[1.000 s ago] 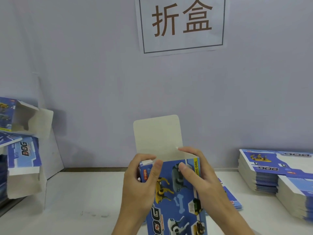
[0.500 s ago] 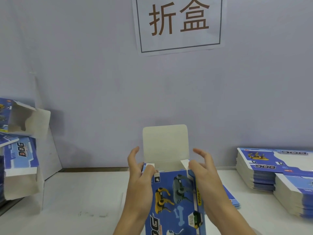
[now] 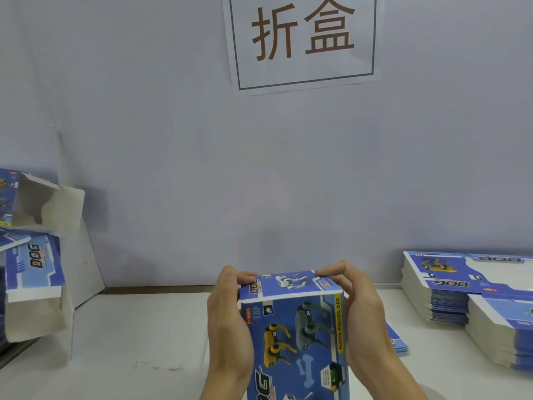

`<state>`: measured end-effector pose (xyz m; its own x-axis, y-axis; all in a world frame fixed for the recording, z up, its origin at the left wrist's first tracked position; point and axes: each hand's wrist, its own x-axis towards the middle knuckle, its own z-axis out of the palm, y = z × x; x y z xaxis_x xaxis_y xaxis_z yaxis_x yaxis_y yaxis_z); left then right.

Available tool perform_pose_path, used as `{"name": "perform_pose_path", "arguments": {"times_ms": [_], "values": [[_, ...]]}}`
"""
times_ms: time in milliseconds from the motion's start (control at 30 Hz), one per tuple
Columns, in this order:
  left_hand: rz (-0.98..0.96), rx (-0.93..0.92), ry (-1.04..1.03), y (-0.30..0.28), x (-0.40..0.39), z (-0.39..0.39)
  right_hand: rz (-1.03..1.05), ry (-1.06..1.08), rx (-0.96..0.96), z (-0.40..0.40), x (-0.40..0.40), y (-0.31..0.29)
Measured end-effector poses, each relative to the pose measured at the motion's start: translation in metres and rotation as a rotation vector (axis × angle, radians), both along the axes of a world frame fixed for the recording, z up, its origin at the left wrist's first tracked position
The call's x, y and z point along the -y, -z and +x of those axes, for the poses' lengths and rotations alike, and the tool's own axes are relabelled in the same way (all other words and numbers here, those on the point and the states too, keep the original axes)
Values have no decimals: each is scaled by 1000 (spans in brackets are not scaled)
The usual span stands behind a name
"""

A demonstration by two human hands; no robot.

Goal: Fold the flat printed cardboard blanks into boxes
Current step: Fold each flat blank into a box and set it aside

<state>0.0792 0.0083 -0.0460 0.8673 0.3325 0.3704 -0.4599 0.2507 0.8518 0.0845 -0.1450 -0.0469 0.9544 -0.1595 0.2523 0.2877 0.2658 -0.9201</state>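
A blue printed box with toy dog pictures stands upright between my hands over the table. Its top flap is folded down flat over the opening. My left hand grips the box's left side, its fingers curled over the far left corner of the flap. My right hand grips the right side, with fingers curled over the flap's far right corner. A stack of flat blanks lies at the right.
Folded boxes with open flaps are piled at the left edge. A second stack of blanks sits at the near right. One loose blank lies behind my right wrist. A paper sign hangs on the grey wall.
The top flap stood upright, showing its plain inner side; now it is folded down over the box's top. Both hands moved from the front upper edge to the top corners.
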Motion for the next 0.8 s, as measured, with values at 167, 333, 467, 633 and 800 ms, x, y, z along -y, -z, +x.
{"name": "perform_pose_path", "arguments": {"times_ms": [167,333,467,633,800], "values": [[-19,-66,60,-1,0,1,-15,-214,-2,4,4,-8],[-58,-104,205,-8,-12,2,-202,-25,78,-1,19,-6],[53,-162,201,-19,-20,0,-80,-12,30,-4,29,-23],[5,-330,279,-19,-32,3,-102,-279,-19,-5,34,-13],[195,-302,288,-10,-42,7,-356,-326,-327,5,17,-20]]}}
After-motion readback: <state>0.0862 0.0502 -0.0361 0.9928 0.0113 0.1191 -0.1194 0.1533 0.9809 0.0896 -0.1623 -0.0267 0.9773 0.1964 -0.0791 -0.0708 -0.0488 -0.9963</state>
